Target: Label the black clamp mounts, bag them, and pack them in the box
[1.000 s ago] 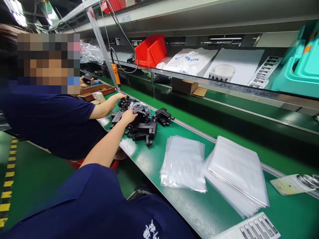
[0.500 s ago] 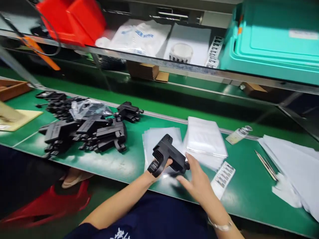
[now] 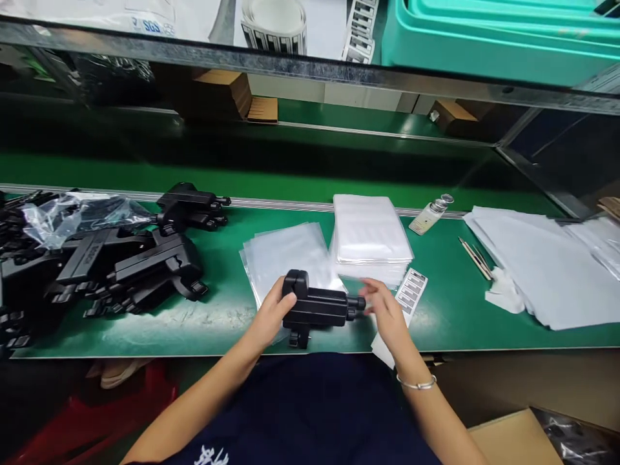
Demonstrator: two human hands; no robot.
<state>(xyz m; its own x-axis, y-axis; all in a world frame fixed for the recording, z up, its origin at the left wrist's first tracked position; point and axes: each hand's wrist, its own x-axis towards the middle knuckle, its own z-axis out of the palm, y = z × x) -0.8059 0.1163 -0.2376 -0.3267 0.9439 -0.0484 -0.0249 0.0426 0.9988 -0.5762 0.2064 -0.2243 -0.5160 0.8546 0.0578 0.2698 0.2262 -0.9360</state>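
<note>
My left hand (image 3: 269, 315) is wrapped round one end of a black plastic device (image 3: 320, 307), which lies level above the bench edge. It has a rounded block at the left and small round knobs at the right. Beside those knobs is my right hand (image 3: 387, 318), its fingers bent and apart; whether the fingertips touch them I cannot tell. Behind the device are loose clear plastic bags (image 3: 285, 248) and a thick stack of clear bags (image 3: 371, 229). Just beyond my right hand lies a strip of barcode labels (image 3: 411, 292).
More black devices (image 3: 155, 261) are piled at left, with a crumpled clear bag (image 3: 82, 213) on them. A small bottle (image 3: 430, 216), pointed tools (image 3: 475, 258) and white sheets (image 3: 547, 265) lie at right. Overhead, a metal shelf (image 3: 194, 57) carries a teal bin (image 3: 484, 45).
The device has turned from a slant to nearly level, and its ribbed grip no longer shows. My right hand stays by the knobbed end. The view has shifted right and down.
</note>
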